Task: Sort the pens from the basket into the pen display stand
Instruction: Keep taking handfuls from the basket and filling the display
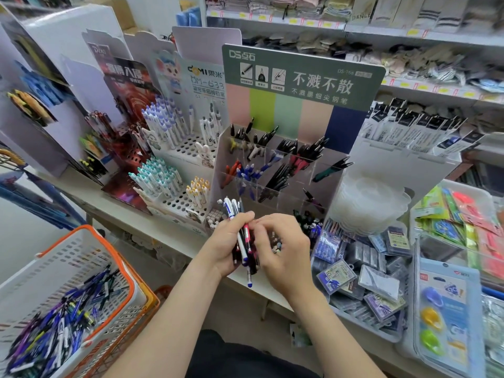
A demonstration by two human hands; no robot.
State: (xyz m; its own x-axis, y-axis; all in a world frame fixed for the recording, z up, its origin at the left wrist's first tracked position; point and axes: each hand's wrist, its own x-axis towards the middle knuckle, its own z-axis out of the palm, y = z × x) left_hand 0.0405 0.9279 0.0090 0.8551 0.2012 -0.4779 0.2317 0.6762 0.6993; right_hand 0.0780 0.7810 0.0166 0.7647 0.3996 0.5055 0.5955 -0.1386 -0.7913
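Observation:
My left hand (223, 245) grips a bunch of pens (242, 241), white, red, blue and black, held upright in front of the shelf edge. My right hand (282, 248) curls against the same bunch, its fingertips picking at the pens near the top. Just behind stands the pen display stand (272, 170), a clear tiered rack with a green header, holding black, blue and red pens in separate compartments. At lower left sits the white basket (81, 257) with orange rim, with several loose pens (57, 323) piled in its bottom.
Other pen displays with white and teal pens (163, 178) stand left of the rack. A stack of clear plastic trays (371, 200) and bins of boxed refills (362, 279) lie to the right. Shelves of goods fill the back.

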